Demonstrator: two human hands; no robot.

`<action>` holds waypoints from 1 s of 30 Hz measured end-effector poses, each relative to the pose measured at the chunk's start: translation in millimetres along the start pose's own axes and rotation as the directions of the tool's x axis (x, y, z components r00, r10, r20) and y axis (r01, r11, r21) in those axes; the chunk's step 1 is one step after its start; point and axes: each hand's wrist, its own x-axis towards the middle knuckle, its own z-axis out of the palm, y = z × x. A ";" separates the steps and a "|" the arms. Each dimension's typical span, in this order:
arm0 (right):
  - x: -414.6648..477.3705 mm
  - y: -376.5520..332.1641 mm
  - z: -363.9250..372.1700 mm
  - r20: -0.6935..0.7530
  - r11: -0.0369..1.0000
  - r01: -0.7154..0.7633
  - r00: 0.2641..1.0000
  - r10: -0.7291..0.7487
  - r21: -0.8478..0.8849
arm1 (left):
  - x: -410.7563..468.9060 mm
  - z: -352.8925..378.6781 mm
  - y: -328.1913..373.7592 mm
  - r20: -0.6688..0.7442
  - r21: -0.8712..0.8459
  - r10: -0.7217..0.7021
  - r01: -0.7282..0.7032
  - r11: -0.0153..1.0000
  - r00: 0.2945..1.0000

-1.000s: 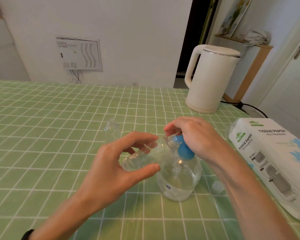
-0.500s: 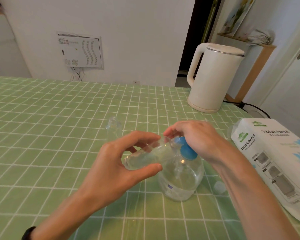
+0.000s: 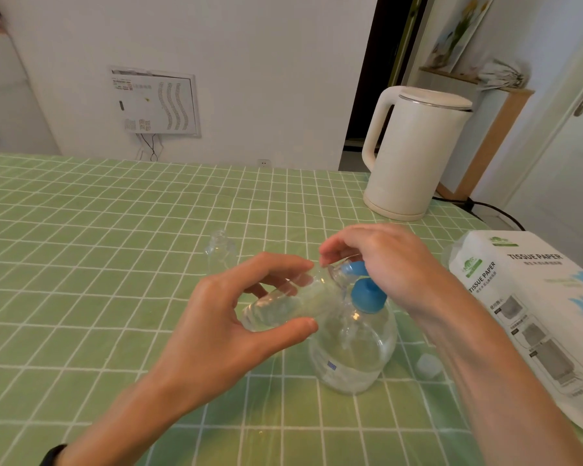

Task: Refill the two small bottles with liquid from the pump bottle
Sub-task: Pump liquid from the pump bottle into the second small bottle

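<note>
Person's left hand [image 3: 216,327] grip curls round small clear plastic bottle [image 3: 283,307], tilted, mouth at blue pump head [image 3: 367,297] of clear round pump bottle [image 3: 354,351] on green checked worktop [image 3: 81,264]; right hand [image 3: 387,264] grip curls over that head.

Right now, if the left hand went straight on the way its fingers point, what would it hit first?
The left hand, gripping the small bottle, would likely meet the blue pump head first, or the right hand on it; depth is unclear.

Left hand [image 3: 229,317] holds small bottle [image 3: 283,306] tilted at pump bottle [image 3: 354,351] (blue-topped).
</note>
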 end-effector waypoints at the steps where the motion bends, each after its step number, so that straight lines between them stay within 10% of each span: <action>1: 0.1 0.0 -1.0 0.034 0.999 -0.003 0.999 0.004 -0.040 | 0.0 0.2 -0.6 0.003 0.001 0.004 -0.004 1.000 1.000; 30: -1.1 2.0 3.0 0.102 0.995 -0.050 0.993 0.059 -0.091 | -2.3 1.5 -1.3 0.014 0.018 -0.002 0.002 1.000 1.000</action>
